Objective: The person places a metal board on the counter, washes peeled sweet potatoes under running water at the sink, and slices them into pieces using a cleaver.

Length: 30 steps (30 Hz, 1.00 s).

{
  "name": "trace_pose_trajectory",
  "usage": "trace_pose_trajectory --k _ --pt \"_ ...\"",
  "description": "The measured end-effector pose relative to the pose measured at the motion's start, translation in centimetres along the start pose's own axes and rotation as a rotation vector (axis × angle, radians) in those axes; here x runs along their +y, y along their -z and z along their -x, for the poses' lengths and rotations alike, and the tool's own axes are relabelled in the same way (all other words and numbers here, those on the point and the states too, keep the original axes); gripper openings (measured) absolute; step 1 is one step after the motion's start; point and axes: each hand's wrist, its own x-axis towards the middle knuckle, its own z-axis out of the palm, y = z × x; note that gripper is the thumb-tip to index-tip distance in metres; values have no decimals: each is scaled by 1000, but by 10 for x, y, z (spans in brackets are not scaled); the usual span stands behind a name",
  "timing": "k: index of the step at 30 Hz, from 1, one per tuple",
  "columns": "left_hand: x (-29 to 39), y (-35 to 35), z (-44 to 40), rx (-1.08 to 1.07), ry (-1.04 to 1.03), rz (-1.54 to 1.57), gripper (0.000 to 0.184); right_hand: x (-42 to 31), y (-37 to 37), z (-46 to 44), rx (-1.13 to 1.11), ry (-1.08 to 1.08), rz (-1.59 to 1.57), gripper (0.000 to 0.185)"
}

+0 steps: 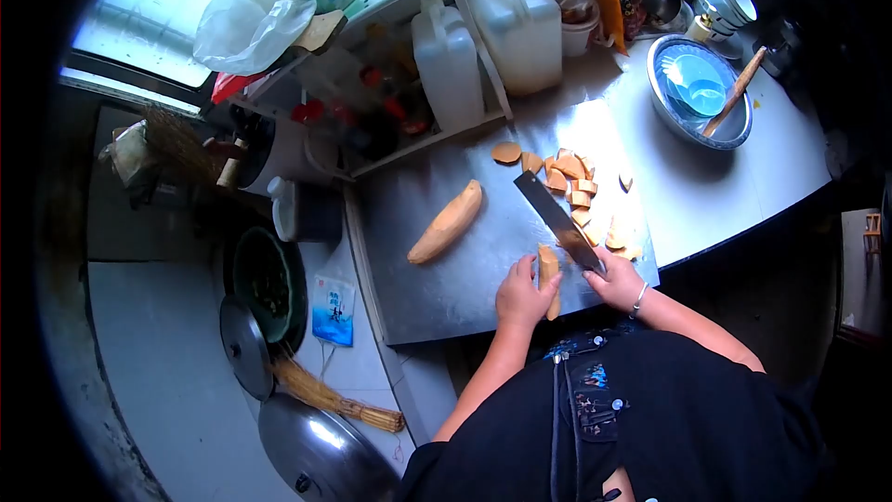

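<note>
My left hand (525,296) is closed around a long peeled piece of sweet potato (549,265) near the front edge of the metal board (418,302). In my right hand (618,281) is the handle of a cleaver (556,214), its dark blade pointing away to the upper left. The blade lies beside the held piece, just right of it; whether they touch I cannot tell. Cut sweet potato chunks (583,188) are heaped right of the blade, with several slices behind. A whole peeled sweet potato (446,223) rests on the board's left part.
A metal basin (656,93) holding a blue bowl and a wooden-handled tool stands at the back right. Plastic jugs (513,28) and a shelf (418,156) border the board's far side. On the left are pot lids (321,451), a straw brush (325,392) and a blue packet (333,311).
</note>
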Motion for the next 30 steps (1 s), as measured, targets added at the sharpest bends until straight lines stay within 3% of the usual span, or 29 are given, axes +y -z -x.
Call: trace_pose_trajectory --k 1,8,11,13,16,19,25,30 --pt "-1 -5 3 92 -107 -9 55 -2 2 1 48 67 -64 33" --pt "-8 -22 -9 47 -43 -74 63 -2 35 11 -8 -247 -196 32" --pt "-4 -23 -20 156 -30 37 67 4 36 17 44 -191 -316 31" --pt "11 -28 -18 214 -199 -122 78 3 37 22 44 -201 -365 30" --pt "50 -30 -11 75 -58 -231 90 -3 42 27 27 -226 -446 28" --pt "57 -44 -15 71 -69 -273 95 4 47 29 2 -237 -506 27" --pt "36 -33 -33 78 -149 -231 78 12 61 33 -85 -272 -385 26" --pt "-5 -8 -39 65 -151 -156 72 27 55 31 -53 -91 -140 28"
